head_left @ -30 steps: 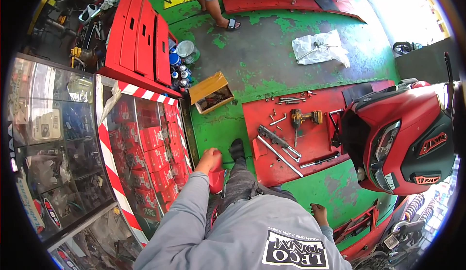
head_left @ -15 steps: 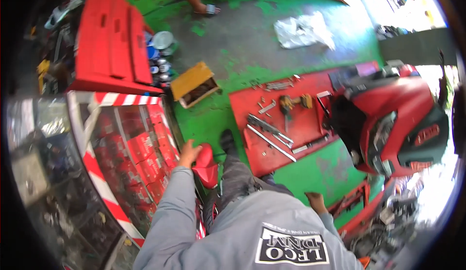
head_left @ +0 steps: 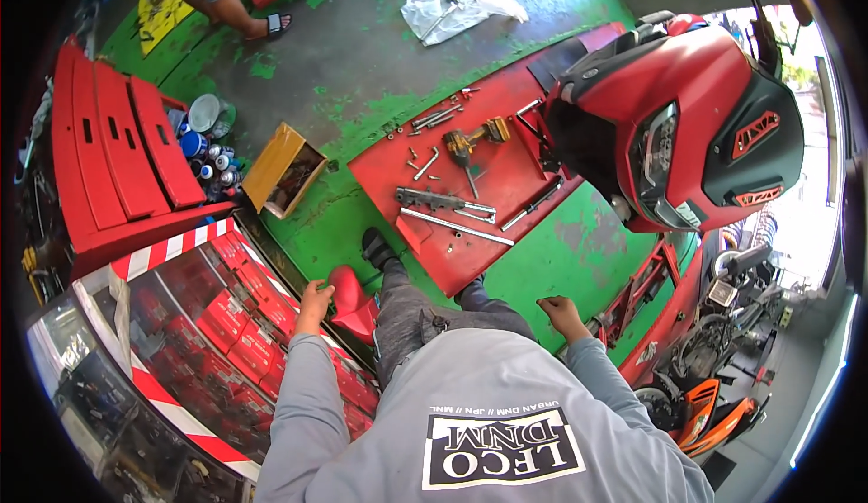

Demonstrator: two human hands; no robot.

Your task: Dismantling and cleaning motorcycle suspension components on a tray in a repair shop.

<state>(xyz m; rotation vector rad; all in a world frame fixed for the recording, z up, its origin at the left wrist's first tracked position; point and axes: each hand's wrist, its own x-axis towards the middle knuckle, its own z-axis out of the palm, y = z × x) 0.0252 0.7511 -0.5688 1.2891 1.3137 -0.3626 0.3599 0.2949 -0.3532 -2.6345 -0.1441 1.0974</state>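
My left hand (head_left: 314, 307) is at the edge of the glass display case, fingers a little apart with nothing seen in them. Just right of it, by my leg, is a smooth red curved piece (head_left: 351, 304) whose kind I cannot make out; hand and piece look apart. My right hand (head_left: 562, 317) hangs over the green floor beside my other leg, its fingers curled in with nothing visible in them. Ahead of my feet a red platform (head_left: 380, 177) carries a yellow-black cordless impact driver (head_left: 475, 144), a front fork leg (head_left: 438, 201), a long metal bar (head_left: 457, 228) and several small tools and bolts.
A red scooter (head_left: 687, 132) stands at the right end of the platform. To the left are a red drawer cabinet (head_left: 99, 146), a wooden box (head_left: 271, 164) and a glass case with red-white tape (head_left: 176, 242). A plastic bag (head_left: 461, 4) and another person's leg (head_left: 231, 10) are farther off.
My view has turned, so the platform and scooter sit farther left. My left hand, earlier against the red piece, is now slightly away from it. More of my right hand shows.
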